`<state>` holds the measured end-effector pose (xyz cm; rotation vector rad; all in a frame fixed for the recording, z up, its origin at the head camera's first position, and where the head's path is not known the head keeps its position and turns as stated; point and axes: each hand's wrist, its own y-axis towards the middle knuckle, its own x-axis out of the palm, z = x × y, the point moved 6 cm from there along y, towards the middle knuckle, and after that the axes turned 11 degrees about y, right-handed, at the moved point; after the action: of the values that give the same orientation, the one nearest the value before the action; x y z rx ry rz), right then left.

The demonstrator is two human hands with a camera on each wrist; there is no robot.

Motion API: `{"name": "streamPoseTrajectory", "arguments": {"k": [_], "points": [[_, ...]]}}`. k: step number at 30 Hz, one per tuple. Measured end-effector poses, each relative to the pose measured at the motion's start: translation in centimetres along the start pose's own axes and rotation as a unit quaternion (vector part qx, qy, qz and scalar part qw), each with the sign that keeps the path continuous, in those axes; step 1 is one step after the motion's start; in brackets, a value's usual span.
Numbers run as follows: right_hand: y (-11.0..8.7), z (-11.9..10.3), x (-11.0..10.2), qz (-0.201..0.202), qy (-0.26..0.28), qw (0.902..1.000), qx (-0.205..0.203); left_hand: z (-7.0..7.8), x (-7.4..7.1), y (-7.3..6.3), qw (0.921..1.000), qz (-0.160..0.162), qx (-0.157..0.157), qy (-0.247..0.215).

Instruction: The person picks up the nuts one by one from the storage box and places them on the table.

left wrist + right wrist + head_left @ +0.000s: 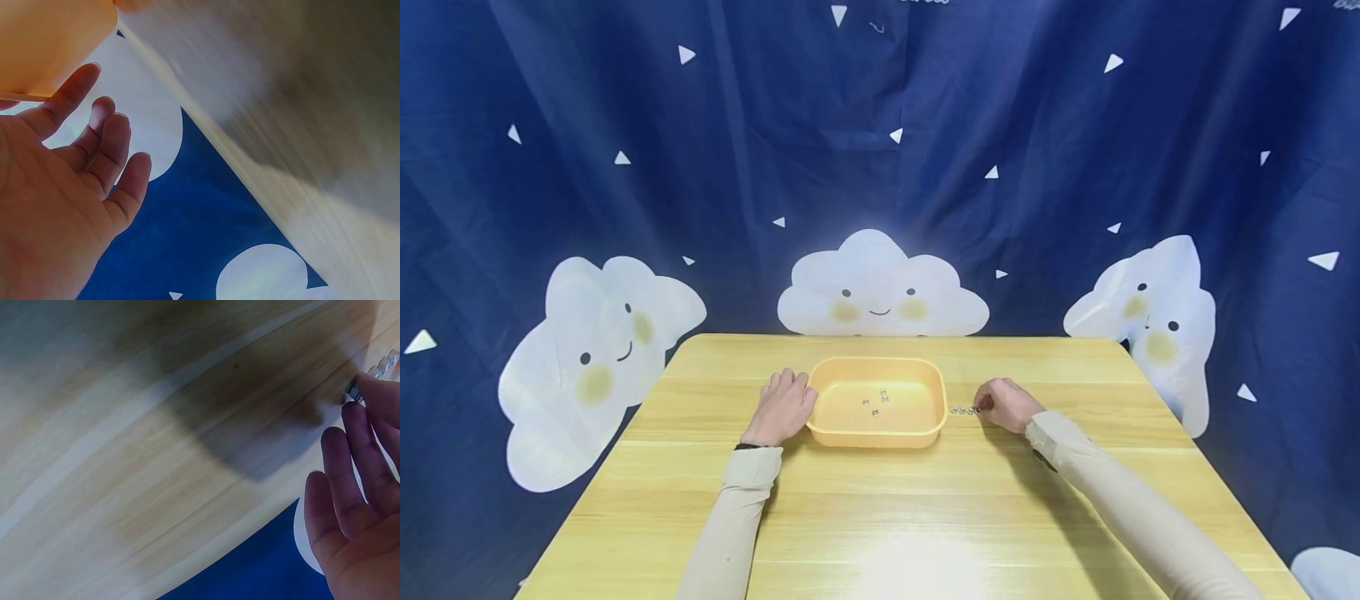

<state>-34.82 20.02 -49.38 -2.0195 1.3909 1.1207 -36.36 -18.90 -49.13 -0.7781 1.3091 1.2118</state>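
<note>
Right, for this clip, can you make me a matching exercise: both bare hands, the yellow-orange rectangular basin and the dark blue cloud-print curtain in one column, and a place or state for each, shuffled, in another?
1. Left hand
2. Right hand
3. Yellow-orange rectangular basin
4. Dark blue cloud-print curtain

A. Behind the pale wood-grain table
B. Pinching a small silvery piece
C. Contains loose small silvery pieces
D. At the basin's left side

Pairs: 1-D, 2-B, 3-C, 4-A

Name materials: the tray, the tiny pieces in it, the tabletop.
Tray: probably satin plastic, smooth and evenly coloured. Tiny pieces: perhaps shiny metal, glinting silvery; too small for certainty. Tabletop: glossy wood or wood-look laminate, with streaky grain and glare.
</note>
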Motion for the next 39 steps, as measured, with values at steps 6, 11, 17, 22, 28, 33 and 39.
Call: {"name": "streamPoseTrajectory", "arguments": {"k": [6, 11, 17, 22, 28, 33, 39], "points": [[-0.1, -0.3, -0.1, -0.004, -0.001, 1.0, 0.001, 0.0, 0.0, -0.1, 1.0, 0.001, -0.001, -0.003], [0.0, -0.2, -0.1, -0.004, -0.004, 1.0, -0.007, -0.1, 0.0, -0.1, 1.0, 0.004, -0.001, -0.002], [-0.1, -0.2, -0.1, -0.002, 0.003, 1.0, -0.006, -0.1, 0.0, 0.0, 1.0, 0.002, 0.0, 0.002], [-0.2, -0.3, 0.0, -0.002, 0.007, 0.9999, -0.007, -0.1, 0.1, -0.1, 1.0, -0.001, 0.001, 0.002], [-0.5, -0.8, -0.6, -0.003, -0.001, 1.0, 0.006, 0.0, 0.1, -0.1, 1.0, -0.001, 0.003, 0.001], [-0.1, -1.4, -2.1, 0.013, -0.023, 0.9995, 0.017, -0.1, 0.0, 0.0, 1.0, 0.007, 0.003, 0.001], [0.5, -2.3, -4.1, 0.05, -0.047, 0.9976, -0.009, -0.1, 0.0, 0.1, 1.0, 0.006, 0.001, 0.006]]}}
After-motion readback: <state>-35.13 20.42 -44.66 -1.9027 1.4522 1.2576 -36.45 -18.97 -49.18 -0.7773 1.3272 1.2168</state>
